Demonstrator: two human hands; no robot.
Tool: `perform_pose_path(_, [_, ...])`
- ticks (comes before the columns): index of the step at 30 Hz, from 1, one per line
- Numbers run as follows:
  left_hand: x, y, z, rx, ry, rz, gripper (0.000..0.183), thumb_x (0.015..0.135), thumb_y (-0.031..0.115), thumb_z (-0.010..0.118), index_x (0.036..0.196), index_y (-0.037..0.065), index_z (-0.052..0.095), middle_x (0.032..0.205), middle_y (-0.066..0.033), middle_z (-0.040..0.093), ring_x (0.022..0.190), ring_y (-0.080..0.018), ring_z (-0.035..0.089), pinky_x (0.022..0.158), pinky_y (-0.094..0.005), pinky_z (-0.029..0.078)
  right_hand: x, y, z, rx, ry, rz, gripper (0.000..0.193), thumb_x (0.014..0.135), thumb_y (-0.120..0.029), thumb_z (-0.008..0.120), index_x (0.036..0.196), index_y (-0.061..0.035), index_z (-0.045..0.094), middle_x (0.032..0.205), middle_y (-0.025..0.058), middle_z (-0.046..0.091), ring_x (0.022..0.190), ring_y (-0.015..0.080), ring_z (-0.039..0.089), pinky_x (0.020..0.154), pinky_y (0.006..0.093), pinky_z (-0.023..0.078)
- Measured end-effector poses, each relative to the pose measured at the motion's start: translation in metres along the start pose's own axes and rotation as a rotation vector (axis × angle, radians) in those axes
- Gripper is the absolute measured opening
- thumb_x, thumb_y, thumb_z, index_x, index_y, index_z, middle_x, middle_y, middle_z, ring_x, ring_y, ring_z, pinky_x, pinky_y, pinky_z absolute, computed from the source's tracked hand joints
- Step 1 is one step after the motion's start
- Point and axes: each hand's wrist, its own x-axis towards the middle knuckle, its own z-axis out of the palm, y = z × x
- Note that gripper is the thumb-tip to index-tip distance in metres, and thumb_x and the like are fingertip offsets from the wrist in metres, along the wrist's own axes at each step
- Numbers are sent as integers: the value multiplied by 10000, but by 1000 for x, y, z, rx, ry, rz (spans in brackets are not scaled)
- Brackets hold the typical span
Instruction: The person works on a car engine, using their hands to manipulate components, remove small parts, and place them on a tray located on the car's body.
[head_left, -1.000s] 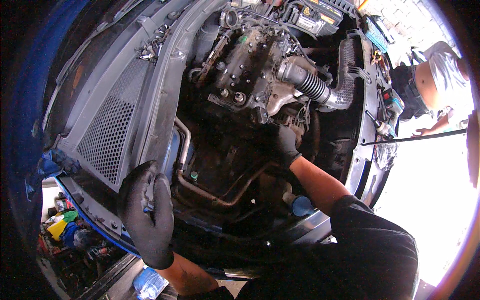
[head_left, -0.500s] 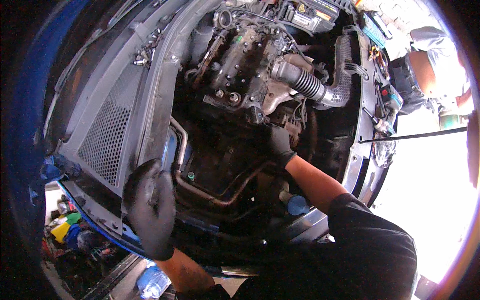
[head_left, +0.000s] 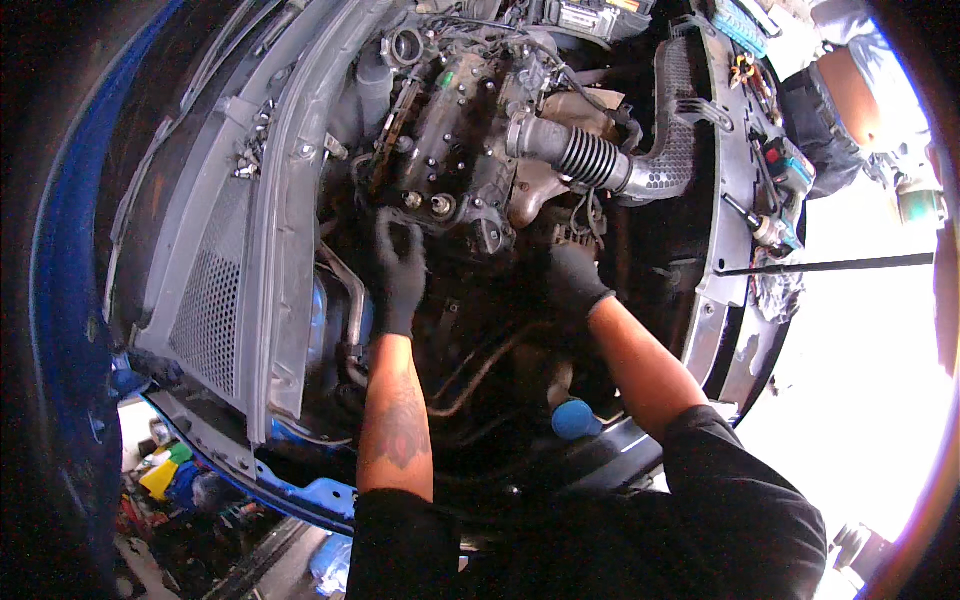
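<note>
Both my hands wear dark gloves and reach into a car's engine bay. My left hand (head_left: 402, 270) is at the near left end of the engine (head_left: 455, 150), just below its two round fittings (head_left: 428, 204). Its fingers look apart, slightly blurred, and I see nothing held in them. My right hand (head_left: 578, 278) is low beside the alternator (head_left: 574, 238), at the engine's near right side. That hand's fingers point down into shadow and are hidden, so any grip is not visible. A ribbed intake hose (head_left: 590, 162) runs above the right hand.
Metal pipes (head_left: 352, 300) and a blue-capped filler neck (head_left: 575, 419) lie nearer me. A cordless power tool (head_left: 775, 235) and pliers (head_left: 741, 70) rest along the front panel. A prop rod (head_left: 840, 265) extends right. Another person (head_left: 845, 110) is at far right.
My left hand has moved from the bay's left edge, forward and right to the engine's near end. My right hand stays by the alternator. The view has shifted slightly.
</note>
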Motion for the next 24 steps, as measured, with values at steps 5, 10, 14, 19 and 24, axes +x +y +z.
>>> perform_pose_path(5, [31,-148,18,632,91,393,498,1014,173,525,1467,27,379,1458,-229,431,1344,-310,427,1125,-399,331,10,-31,-5,74,251,-56,184,768,-238,641,760,-63,694,657,180,643,641,366,662,584,474,525])
perform_pose_path(10, [51,-98,23,32,86,302,386,993,220,587,1301,-7,530,1224,-165,610,1119,-230,581,975,-359,449,9,-33,18,212,449,-71,132,762,-186,637,742,-64,683,652,168,630,630,364,646,566,471,511])
perform_pose_path(14, [53,-68,26,-461,111,-171,435,929,324,689,1148,-28,557,1094,-109,621,992,-184,568,894,-347,466,17,-26,35,193,546,-102,109,740,-170,652,738,-64,676,668,159,633,636,361,646,561,466,503])
perform_pose_path(19, [54,-62,20,-333,130,-165,479,915,363,704,1157,-21,551,1068,-109,617,967,-196,563,881,-352,469,13,-20,48,84,359,-44,125,734,-178,662,800,-73,681,666,144,633,615,358,638,542,446,496])
perform_pose_path(24, [54,-54,17,-300,148,-102,493,913,379,703,1159,-19,547,1075,-113,615,982,-206,570,888,-353,470,13,-30,39,85,440,-100,111,744,-167,650,807,-82,683,685,131,639,615,346,637,525,438,486])
